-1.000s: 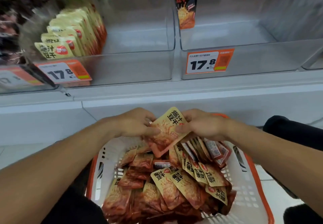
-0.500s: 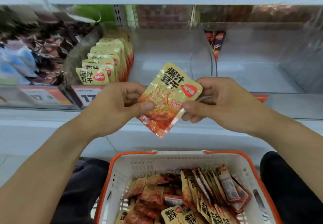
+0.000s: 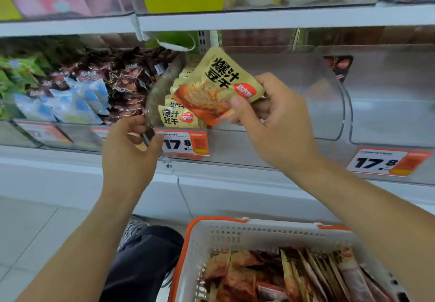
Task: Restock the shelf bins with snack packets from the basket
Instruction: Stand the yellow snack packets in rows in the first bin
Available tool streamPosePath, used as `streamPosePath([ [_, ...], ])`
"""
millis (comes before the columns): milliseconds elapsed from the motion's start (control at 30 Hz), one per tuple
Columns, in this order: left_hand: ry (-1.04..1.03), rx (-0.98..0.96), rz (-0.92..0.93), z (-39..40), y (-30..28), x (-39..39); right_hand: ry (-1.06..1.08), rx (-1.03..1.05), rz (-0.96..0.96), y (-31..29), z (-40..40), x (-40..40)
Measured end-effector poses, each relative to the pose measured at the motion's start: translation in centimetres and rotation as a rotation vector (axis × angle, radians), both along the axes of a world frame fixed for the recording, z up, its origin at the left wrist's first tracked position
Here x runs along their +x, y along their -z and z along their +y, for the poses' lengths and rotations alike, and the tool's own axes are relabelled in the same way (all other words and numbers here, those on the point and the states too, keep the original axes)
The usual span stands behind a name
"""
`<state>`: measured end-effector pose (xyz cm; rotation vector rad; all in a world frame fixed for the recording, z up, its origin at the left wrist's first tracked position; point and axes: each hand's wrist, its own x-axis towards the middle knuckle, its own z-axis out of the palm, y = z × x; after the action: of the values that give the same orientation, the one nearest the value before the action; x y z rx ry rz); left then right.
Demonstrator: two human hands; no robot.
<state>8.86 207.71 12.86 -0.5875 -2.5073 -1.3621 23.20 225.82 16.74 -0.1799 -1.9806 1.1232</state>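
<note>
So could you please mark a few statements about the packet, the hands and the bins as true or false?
1. The right hand pinches a yellow and orange snack packet. True.
2. The left hand also holds that packet. False: it grips the front edge of the clear bin.
3. That bin already holds a row of matching packets. True.
4. The basket is empty. False: packets lie in it.
5. The price tag reads 17.8. True.

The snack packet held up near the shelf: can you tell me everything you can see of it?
The snack packet is a flat, glossy pouch, yellow on top with bold black characters and a red logo, orange food picture below. It is tilted, held in the air by the right hand, thumb on its lower front corner. It hangs before the clear bin, above matching packets.
</note>
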Motion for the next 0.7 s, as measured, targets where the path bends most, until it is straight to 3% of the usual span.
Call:
streamPosePath([
  [100, 0.020, 0.002, 0.020, 0.4, 0.5, 0.1, -0.013, -0.042, -0.057, 1.3, -0.5, -2.4],
  [300, 0.001, 0.049, 0.032, 1.4, 0.1, -0.1, 0.054, 0.171, -0.266, 2.1, -0.3, -5.2],
  [700, -0.008, 0.068, 0.034, 1.6, 0.8, -0.2, 0.033, 0.363, -0.581, -0.6, -1.0, -7.4],
])
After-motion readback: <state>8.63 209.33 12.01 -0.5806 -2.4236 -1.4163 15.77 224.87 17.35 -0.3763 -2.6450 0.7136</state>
